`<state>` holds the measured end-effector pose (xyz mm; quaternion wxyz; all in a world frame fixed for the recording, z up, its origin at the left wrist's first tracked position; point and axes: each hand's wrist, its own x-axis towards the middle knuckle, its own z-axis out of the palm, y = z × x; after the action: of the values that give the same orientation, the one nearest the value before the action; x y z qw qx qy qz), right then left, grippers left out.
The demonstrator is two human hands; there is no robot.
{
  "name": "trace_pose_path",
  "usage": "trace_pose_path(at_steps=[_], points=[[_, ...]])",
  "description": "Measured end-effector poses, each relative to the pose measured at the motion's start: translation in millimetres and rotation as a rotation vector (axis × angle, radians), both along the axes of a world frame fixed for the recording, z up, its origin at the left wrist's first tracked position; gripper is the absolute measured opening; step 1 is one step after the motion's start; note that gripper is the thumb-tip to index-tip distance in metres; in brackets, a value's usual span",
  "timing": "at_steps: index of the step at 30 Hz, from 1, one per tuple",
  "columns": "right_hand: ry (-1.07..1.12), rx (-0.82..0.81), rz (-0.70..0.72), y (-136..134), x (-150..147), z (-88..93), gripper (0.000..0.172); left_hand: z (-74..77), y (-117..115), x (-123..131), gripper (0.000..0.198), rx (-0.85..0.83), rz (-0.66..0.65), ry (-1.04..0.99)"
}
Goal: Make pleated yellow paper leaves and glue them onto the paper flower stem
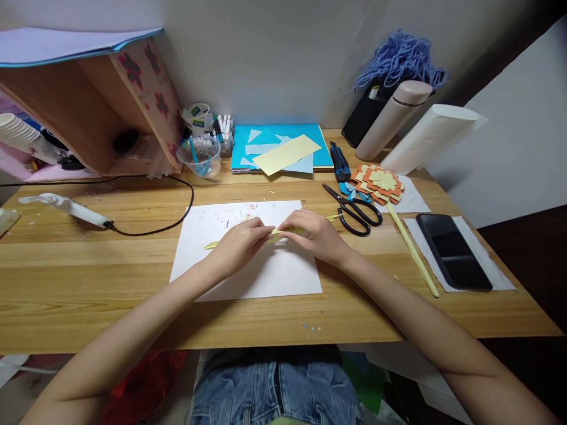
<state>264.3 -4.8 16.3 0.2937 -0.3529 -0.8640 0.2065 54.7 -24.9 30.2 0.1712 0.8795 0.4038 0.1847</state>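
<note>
Both hands pinch a narrow length of yellow paper (211,245), which looks rolled or folded, just above a white sheet (266,277). My left hand (241,241) has its thumb and fingertips closed on the middle of it. Right beside these, the fingertips of my right hand (312,232) grip the same piece. One pointed end sticks out to the left, and thin strands show past the right hand. Much of the paper is hidden by the fingers. Black-handled scissors (354,212) lie just right of my right hand.
An orange and yellow paper flower (381,182) with a yellow stem lies at right, near a phone (452,251). Behind are a blue cutter (339,162), a yellow paper piece (287,154), a plastic cup (199,156) and a pinkish bottle (392,121). A black cable (191,203) curves at left.
</note>
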Motion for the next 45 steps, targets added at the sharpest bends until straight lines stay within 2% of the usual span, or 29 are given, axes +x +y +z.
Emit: trace_pose_path(at_steps=[4,9,12,16,23,28,33,38,45], points=[[0.002,-0.009,-0.001,-1,0,1.0,0.011,3.3,-1,1,0.028,-0.018,0.002,0.033],[-0.009,-0.075,0.027,-1,-2,4.0,0.008,6.6,4,-2,0.024,-0.139,0.088,0.08],[-0.03,-0.119,0.019,1,-3,0.9,0.009,1.3,9,-4,0.021,-0.209,0.104,0.04],[-0.054,-0.124,0.026,5,-6,-9.2,0.01,-11.1,13,-5,0.016,-0.212,0.132,-0.015],[-0.001,-0.117,0.102,13,-3,-21.9,0.01,-23.1,12,-9,0.012,-0.17,0.12,-0.122],[0.047,-0.074,0.106,13,0,-27.6,0.011,-28.0,7,-11,0.017,-0.091,0.099,-0.129],[-0.015,0.066,0.176,13,3,-32.0,0.014,-29.6,0,-15,0.026,0.038,0.009,0.008],[-0.147,0.2,0.232,11,7,-29.3,0.023,-23.9,-11,-19,0.032,0.143,-0.042,0.22],[-0.329,0.315,0.263,7,10,-22.1,0.03,-23.3,-18,-31,0.03,0.245,-0.073,0.321]])
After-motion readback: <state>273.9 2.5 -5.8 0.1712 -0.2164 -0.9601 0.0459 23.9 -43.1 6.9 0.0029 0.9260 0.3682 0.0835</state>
